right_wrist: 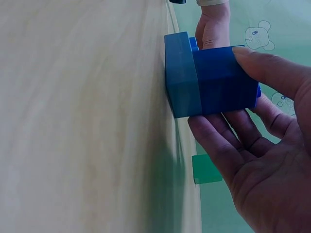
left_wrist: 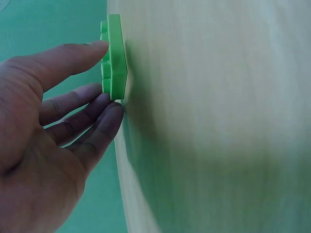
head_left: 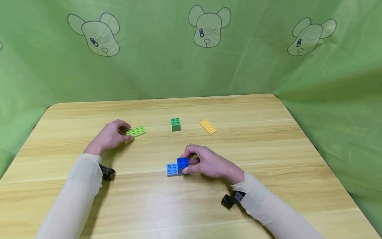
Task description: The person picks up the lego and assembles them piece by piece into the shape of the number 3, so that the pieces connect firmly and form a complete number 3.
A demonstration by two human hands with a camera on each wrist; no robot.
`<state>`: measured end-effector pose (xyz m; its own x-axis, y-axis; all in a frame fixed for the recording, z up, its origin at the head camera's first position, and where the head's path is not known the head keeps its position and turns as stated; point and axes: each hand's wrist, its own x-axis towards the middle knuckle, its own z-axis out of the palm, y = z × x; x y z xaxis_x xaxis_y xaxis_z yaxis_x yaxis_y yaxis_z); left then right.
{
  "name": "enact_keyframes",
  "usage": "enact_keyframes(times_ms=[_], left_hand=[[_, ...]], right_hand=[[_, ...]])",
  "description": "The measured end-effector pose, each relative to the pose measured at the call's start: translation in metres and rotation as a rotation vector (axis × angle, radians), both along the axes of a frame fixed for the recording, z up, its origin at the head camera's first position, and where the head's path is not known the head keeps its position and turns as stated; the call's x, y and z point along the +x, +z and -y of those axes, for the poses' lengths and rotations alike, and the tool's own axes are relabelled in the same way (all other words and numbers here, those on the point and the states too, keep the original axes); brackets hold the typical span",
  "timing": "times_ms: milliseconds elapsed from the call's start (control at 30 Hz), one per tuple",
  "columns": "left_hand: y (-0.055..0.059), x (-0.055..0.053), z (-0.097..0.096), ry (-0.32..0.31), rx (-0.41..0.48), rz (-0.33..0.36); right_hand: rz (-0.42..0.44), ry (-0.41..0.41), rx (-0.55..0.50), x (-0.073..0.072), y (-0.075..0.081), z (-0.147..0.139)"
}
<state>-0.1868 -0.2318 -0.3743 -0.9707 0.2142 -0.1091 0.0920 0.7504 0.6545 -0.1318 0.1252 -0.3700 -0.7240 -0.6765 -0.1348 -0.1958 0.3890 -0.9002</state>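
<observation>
My right hand (head_left: 210,162) pinches a dark blue square brick (head_left: 183,162) between thumb and fingers. That brick sits on one end of a longer light blue brick (head_left: 172,169), whose other studs show at its left. In the right wrist view the dark blue brick (right_wrist: 226,80) meets the light blue brick (right_wrist: 182,75) with no clear gap. At the left, my left hand (head_left: 111,135) grips the near end of a flat light green brick (head_left: 137,131). The left wrist view shows the thumb against the studs of this light green brick (left_wrist: 116,58); whether it touches the table is unclear.
A dark green square brick (head_left: 175,125) stands farther back on the wooden table (head_left: 143,205). To its right lies a flat yellow-orange brick (head_left: 208,126). Green cloth (head_left: 167,73) with printed mouse heads hangs behind the table and along its sides.
</observation>
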Motion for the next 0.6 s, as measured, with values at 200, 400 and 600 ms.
enact_keyframes(times_ms=[200,400,600], left_hand=[[0.0006,-0.0024,-0.0024,-0.014,-0.013,-0.011],[-0.0010,-0.0040,-0.0032,-0.031,-0.032,-0.035],[-0.0031,-0.0052,-0.0036,-0.041,-0.057,-0.044]], right_hand=[[0.012,-0.002,-0.013,0.0002,0.0003,0.0009],[0.015,-0.005,-0.007,0.0003,0.0003,0.0009],[0.019,-0.010,-0.007,0.0005,0.0016,0.0008]])
